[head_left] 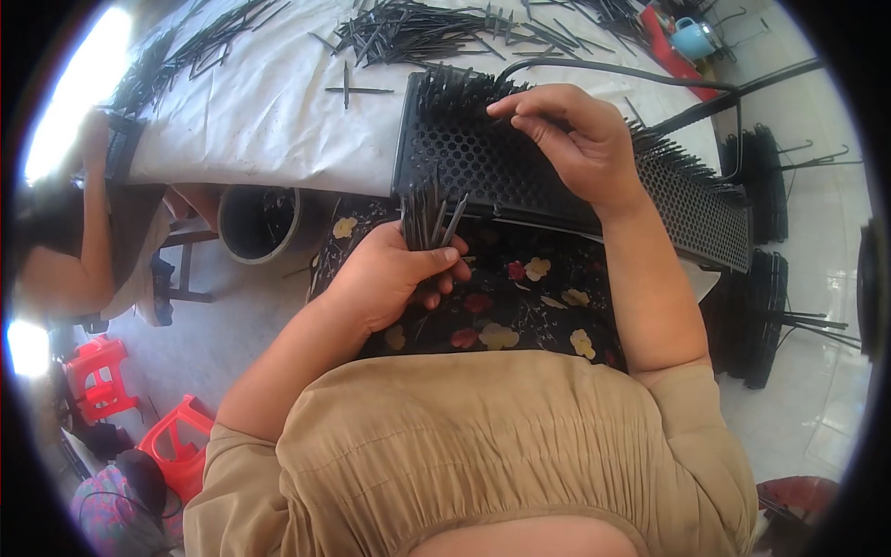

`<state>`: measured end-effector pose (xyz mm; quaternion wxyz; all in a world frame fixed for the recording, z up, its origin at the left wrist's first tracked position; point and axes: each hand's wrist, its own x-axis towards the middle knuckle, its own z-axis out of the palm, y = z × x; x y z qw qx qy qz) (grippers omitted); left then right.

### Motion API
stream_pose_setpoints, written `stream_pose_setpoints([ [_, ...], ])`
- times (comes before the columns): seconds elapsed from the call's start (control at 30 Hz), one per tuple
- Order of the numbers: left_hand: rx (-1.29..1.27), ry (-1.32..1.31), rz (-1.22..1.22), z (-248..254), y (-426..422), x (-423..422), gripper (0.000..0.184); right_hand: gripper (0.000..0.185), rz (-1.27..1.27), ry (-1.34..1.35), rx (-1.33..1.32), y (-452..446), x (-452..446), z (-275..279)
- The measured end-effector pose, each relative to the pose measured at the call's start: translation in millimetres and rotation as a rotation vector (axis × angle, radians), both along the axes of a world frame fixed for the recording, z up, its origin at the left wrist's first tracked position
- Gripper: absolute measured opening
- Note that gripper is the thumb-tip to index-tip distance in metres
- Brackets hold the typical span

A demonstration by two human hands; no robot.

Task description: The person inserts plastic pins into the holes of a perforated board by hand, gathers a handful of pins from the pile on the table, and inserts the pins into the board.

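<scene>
My left hand (pixel 385 269) is wrapped round a bundle of thin black sticks (pixel 427 215), whose ends point up and away from me, above my flowered lap. My right hand (pixel 589 148) hovers over a black perforated rack (pixel 473 158), with thumb and forefinger curled close together. Whether a stick sits between those fingertips is too hard to make out. Black sticks (pixel 455 90) stand upright in the holes along the rack's far edge. The rack is tilted, resting at the table's edge near my lap.
Loose black sticks (pixel 399 32) lie piled on the white-covered table (pixel 269 121). A bent metal rod (pixel 594 63) arches behind the rack; a second perforated rack (pixel 701 204) stands right. A dark bucket (pixel 260 223), red stools (pixel 181 446) and another person's arm (pixel 93 204) are left.
</scene>
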<state>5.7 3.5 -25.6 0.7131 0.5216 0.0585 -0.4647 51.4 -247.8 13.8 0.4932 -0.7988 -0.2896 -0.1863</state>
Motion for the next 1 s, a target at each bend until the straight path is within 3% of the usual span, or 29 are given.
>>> stream_pose_setpoints([
  [0.17,0.015,-0.031,-0.022,0,0,0,0.014,0.014,-0.160,-0.056,-0.133,6,6,5],
  [0.23,0.022,-0.022,-0.010,-1,0,0,0.014,0.015,-0.228,-0.163,-0.300,6,8,9],
  [0.47,0.002,-0.076,0.025,0,0,-1,0.016,0.016,-0.342,-0.393,-0.451,7,7,4],
  [0.67,-0.018,-0.023,0.119,5,-3,-3,0.015,0.015,-0.411,-0.333,-0.356,6,-14,0],
  [0.73,-0.029,-0.131,0.130,4,-3,-5,0.014,0.017,-0.500,-0.036,-0.119,21,-35,4],
  [0.77,-0.029,-0.132,0.129,5,-4,-5,0.014,0.026,-0.477,0.167,0.011,30,-44,7],
  [0.87,-0.025,-0.163,0.126,8,-7,-7,0.014,0.046,-0.460,-0.340,-0.403,29,-32,4],
  [1.0,-0.012,-0.139,0.102,7,-10,-9,0.017,0.037,-0.517,-0.353,-0.552,27,-21,1],
])
